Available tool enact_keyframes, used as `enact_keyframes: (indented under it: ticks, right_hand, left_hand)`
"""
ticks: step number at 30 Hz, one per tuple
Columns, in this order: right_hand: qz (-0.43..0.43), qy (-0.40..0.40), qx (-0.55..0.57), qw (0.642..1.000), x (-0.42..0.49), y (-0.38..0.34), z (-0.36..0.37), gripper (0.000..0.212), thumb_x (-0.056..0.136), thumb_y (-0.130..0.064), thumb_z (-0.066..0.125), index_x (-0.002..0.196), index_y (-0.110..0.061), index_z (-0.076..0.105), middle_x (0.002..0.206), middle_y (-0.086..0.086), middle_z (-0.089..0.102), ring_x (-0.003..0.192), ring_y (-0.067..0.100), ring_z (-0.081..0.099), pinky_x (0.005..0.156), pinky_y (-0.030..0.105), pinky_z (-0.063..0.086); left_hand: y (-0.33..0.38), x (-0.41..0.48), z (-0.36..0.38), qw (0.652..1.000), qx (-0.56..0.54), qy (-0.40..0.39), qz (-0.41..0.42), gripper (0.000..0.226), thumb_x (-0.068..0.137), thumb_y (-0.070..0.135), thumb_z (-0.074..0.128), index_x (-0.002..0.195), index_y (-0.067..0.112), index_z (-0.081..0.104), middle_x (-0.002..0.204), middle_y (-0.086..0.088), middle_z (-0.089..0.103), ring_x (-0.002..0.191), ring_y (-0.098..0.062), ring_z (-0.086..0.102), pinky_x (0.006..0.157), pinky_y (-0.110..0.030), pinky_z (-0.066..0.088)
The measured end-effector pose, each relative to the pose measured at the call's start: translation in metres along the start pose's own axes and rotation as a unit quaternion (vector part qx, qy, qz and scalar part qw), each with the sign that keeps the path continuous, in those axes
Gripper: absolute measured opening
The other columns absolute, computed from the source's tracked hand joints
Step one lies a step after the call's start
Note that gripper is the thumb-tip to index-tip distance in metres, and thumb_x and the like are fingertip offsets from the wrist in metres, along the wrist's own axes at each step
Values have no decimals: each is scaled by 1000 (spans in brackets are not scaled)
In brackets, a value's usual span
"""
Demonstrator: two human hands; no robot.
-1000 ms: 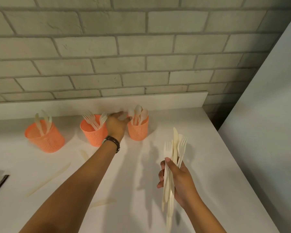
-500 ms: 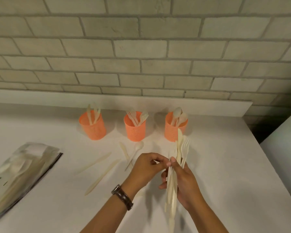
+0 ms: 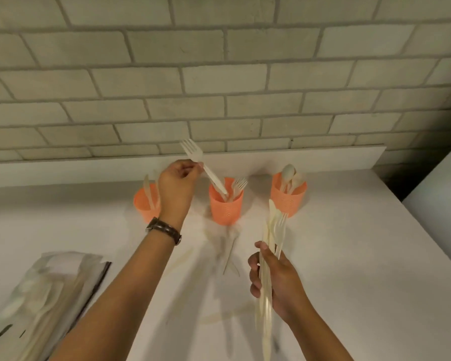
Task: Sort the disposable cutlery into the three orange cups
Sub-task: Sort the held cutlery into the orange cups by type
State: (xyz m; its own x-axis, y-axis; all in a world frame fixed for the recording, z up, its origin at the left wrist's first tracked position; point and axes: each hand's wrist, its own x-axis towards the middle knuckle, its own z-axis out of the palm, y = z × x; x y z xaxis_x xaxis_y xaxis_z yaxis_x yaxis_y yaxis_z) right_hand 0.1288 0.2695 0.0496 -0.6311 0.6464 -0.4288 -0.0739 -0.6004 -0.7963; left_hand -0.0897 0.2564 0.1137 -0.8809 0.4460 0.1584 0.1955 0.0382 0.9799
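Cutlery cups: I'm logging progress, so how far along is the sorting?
Partway. Done: the left cup holds knives, the middle cup forks, the right cup spoons. In hand: the left hand pinches a fork with its handle tip at the middle cup's mouth; the right hand grips a mixed bundle. Left: that bundle and the loose pieces on the counter.

An indoor work corner, kind unclear: a plain white tabletop (image 3: 349, 256) set against a pale grey brick wall (image 3: 219, 74).
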Motion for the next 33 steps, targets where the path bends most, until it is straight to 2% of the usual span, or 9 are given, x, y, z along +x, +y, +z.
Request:
enact_keyframes:
  ticks: [2,6,11,16,19,22,27,30,33]
  right_hand:
    - [-10,14,-1,1000,-1,5,5,21,97,-30,46,105,-11,51,61,5,48,39,16,36,41,22,32]
    - [-22,28,21,999,-8,11,9,26,98,-32,43,108,-9,50,61,4,48,39,15,35,40,22,29]
    - [-28,32,88,995,-15,11,7,34,98,-40,36,106,-9,49,61,7,48,36,14,35,38,20,29]
    - [-27,55,104,993,-14,4,8,25,100,-33,35,96,-11,48,60,6,46,43,17,40,42,24,32]
    - [-40,50,116,991,-10,4,11,24,100,-31,35,95,-10,48,65,8,54,53,23,54,47,29,45]
    - [-52,31,147,987,-8,3,17,25,101,-28,34,99,-8,49,79,13,63,73,29,69,60,37,57]
    - [-40,-28,158,986,-2,3,25,24,100,-30,33,105,-11,46,106,20,67,107,34,65,79,46,56]
    - [-29,-42,126,991,-2,2,26,26,100,-33,33,107,-11,46,109,18,68,109,34,64,90,52,50]
    - [-24,-68,118,990,-3,-1,25,26,99,-33,33,107,-12,47,111,18,69,105,33,66,83,48,53]
  left_hand:
    - [-14,16,13,999,36,-10,18,10,81,20,69,86,11,67,80,-1,67,76,-10,63,71,-16,47]
    - [-49,26,33,992,105,-67,-14,17,83,17,66,93,4,69,88,-3,66,76,-11,58,61,-3,40]
    - [-73,17,33,985,72,-133,-86,11,80,10,67,85,18,63,88,-5,63,85,-20,58,79,-26,44]
    - [-48,-49,7,988,67,-132,-35,14,81,22,69,87,19,57,78,9,57,68,-7,51,55,-5,39]
    - [-33,-101,-7,972,56,-227,-35,15,77,26,73,70,22,59,68,8,60,51,-4,48,50,-8,36]
    - [-28,-137,-14,945,113,-307,-22,21,69,42,75,72,27,61,75,6,65,59,-5,57,56,-13,41]
    - [-28,-153,-16,931,211,-297,-25,29,68,46,75,82,45,50,82,17,62,68,-2,59,65,-15,50]
    - [-27,-149,-21,931,170,-317,-69,40,62,35,83,85,44,52,82,13,63,64,-2,59,61,-10,47]
    - [-23,-146,-27,917,159,-352,-98,48,61,26,85,98,36,55,86,13,62,66,-2,59,61,-7,45]
